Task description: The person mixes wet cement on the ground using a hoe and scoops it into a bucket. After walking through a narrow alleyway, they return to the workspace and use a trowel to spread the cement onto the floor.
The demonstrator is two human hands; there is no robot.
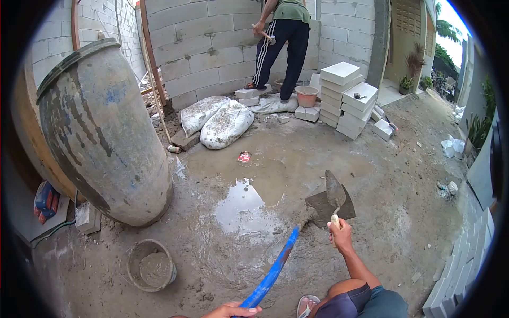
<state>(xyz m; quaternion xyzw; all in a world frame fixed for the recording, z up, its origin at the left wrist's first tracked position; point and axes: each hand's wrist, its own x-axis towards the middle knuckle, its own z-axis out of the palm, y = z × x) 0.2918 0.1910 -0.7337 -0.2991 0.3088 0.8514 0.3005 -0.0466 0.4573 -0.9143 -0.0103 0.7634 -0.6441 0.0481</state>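
Observation:
My left hand (231, 309), at the bottom edge of the view, is closed round the blue handle of a hoe (271, 274). The handle slants up to a mortar-caked neck and a dark metal blade beside the puddle. In my right hand (342, 235) is a trowel (334, 191), gripped by its pale handle. Its grey, mortar-smeared blade points away from me and overlaps the hoe blade in this view. Wet grey mortar (238, 259) spreads over the ground around both tools, with a shallow puddle (241, 201) farther off.
A bucket (170, 270) with mortar inside stands at the lower left, below a large leaning drum (114, 138). Filled white sacks (228, 124) lie by the block wall. Another person (283, 45) stands there holding a hammer. White blocks (339, 90) are stacked right of an orange bucket (306, 97).

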